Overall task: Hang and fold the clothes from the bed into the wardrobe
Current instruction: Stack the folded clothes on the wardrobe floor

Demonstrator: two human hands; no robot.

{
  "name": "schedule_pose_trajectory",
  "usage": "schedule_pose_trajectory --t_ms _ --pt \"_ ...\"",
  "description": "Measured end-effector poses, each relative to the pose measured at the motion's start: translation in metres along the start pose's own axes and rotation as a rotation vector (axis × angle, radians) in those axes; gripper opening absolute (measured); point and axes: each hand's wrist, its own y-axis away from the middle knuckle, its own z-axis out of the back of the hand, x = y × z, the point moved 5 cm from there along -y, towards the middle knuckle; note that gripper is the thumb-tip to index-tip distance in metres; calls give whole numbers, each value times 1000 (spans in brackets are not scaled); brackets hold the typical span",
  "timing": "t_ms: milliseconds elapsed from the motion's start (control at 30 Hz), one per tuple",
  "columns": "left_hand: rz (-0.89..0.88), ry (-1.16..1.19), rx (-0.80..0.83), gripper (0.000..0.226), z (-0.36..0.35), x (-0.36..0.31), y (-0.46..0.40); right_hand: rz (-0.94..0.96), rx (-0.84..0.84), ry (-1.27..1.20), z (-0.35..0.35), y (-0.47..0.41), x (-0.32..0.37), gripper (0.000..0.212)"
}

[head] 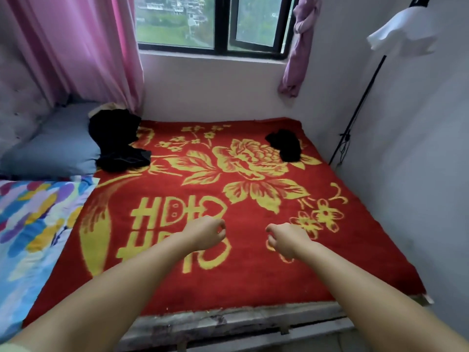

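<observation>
A bed carries a red blanket [330, 250] with yellow flowers. Two black garments lie on it: a larger crumpled one [119, 141] at the far left, partly on a grey pillow, and a smaller heap [285, 144] at the far right. Both my arms reach out over the near half of the blanket. My left hand [205, 232] and my right hand [285, 238] hover side by side with fingers loosely curled, holding nothing. The garments are well beyond both hands. No wardrobe is in view.
A grey pillow [55, 148] and a colourful quilt [33, 224] lie at the left. Pink curtains [83, 47] flank the window [213, 24]. A black stand [360, 97] with a white cloth [403, 31] is by the right wall. The bed's worn front edge [228, 323] is close to me.
</observation>
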Motion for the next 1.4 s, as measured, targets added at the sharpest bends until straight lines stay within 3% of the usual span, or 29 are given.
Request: schedule_pose_trajectory --t_ms 167,400,633,833,1067,1233,1400 --pt "-43 -30 40 30 17 0 -101 -89 -11 -92 7 -63 -51 37" --pt "-133 -26 57 28 -19 -48 -219 -196 80 -132 -25 -129 -161 36" --pt "-116 26 120 29 -109 -101 -382 -244 111 -232 -101 -245 -292 31" --pt "-24 53 70 34 -187 -123 -520 -206 27 -176 -161 -357 -379 35" --pt "69 -114 -61 55 -244 -73 -627 -94 -99 -76 -205 -505 -419 40" --pt "120 -122 -85 50 -263 -51 -702 -152 -74 -97 -225 -554 -453 53" --pt "36 -85 -333 44 -262 -62 -760 -91 -188 -95 -231 -578 -465 64"
